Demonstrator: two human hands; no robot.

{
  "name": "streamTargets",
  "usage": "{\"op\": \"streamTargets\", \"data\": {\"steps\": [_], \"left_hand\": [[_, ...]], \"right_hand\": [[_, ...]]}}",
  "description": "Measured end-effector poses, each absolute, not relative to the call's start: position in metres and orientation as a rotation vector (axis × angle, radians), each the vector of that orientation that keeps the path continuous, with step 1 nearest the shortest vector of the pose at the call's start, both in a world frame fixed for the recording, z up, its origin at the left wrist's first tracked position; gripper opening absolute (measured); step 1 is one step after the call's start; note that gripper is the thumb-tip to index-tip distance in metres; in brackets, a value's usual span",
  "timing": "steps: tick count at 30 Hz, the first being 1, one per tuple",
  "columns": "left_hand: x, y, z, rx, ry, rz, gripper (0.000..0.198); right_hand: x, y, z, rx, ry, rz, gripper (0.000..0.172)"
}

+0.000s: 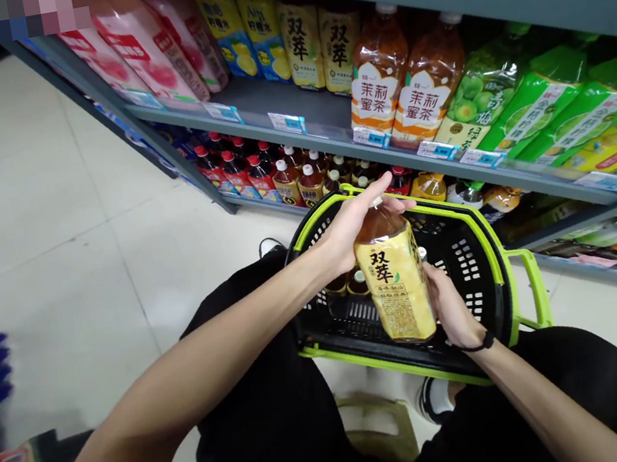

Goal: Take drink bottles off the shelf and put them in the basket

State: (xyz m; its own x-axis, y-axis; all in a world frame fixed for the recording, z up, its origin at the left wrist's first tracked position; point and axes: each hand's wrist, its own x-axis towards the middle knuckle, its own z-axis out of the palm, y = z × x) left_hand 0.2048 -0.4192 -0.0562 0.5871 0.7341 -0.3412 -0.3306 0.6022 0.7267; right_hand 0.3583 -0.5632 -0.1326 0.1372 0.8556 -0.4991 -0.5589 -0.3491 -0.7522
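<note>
A tea bottle [396, 279] with a yellow label is held upright over a black shopping basket with a lime green rim [480, 234]. My left hand [347, 228] is wrapped round the bottle's neck and cap. My right hand [451, 306] grips the lower right side of the bottle near its base; a black band circles that wrist. Two bottle tops [350, 283] show inside the basket behind the held bottle.
A grey shelf unit [313, 116] runs along the right, stocked with yellow-labelled tea bottles [321, 43], amber bottles [408, 88], pink bottles [147, 45] and green packs [536, 106]. Small bottles [275, 169] fill the lower shelf. Pale tiled floor [32, 206] lies left. A stool [378, 432] is under me.
</note>
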Motion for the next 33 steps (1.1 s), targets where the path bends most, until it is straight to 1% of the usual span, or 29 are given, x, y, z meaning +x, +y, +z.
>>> {"op": "streamTargets", "data": {"steps": [2,7,11,12,13,16,17,19,21,26,29,30,33], "left_hand": [[0.206,-0.420,-0.057,0.678,0.693,0.649,0.052],[0.206,-0.422,-0.053,0.750,0.664,0.627,0.046],[0.205,-0.423,-0.048,0.883,0.630,0.679,0.033],[0.206,-0.424,-0.047,0.902,0.624,0.692,0.030],[0.206,-0.425,-0.046,0.917,0.619,0.692,0.029],[0.206,-0.427,-0.046,0.935,0.610,0.661,0.029],[0.206,-0.427,-0.046,0.926,0.605,0.657,0.029],[0.206,-0.428,-0.046,0.899,0.579,0.664,0.028],[0.206,-0.429,-0.045,0.912,0.548,0.685,0.033],[0.206,-0.429,-0.041,1.153,0.522,0.732,0.043],[0.206,-0.428,-0.040,1.175,0.524,0.743,0.046],[0.205,-0.427,-0.040,1.176,0.535,0.743,0.046],[0.204,-0.429,-0.041,1.252,0.606,0.795,0.043]], "right_hand": [[0.351,-0.564,-0.130,-1.233,-0.340,1.521,0.041],[0.344,-0.564,-0.118,-1.233,-0.151,1.591,0.037],[0.347,-0.564,-0.111,-1.239,-0.086,1.653,0.038],[0.347,-0.564,-0.110,-1.216,-0.068,1.693,0.042],[0.348,-0.565,-0.109,-1.181,-0.050,1.759,0.049],[0.351,-0.570,-0.103,-1.065,-0.033,2.036,0.079],[0.352,-0.571,-0.101,-1.039,-0.042,2.107,0.086],[0.355,-0.574,-0.096,-0.997,-0.073,2.198,0.095],[0.356,-0.577,-0.091,-0.941,-0.119,2.262,0.099],[0.353,-0.582,-0.079,-0.799,-0.244,2.390,0.098],[0.352,-0.580,-0.082,-0.825,-0.314,2.347,0.098],[0.352,-0.578,-0.086,-0.891,-0.322,2.285,0.093],[0.351,-0.569,-0.102,-1.172,-0.295,1.987,0.072]]}}
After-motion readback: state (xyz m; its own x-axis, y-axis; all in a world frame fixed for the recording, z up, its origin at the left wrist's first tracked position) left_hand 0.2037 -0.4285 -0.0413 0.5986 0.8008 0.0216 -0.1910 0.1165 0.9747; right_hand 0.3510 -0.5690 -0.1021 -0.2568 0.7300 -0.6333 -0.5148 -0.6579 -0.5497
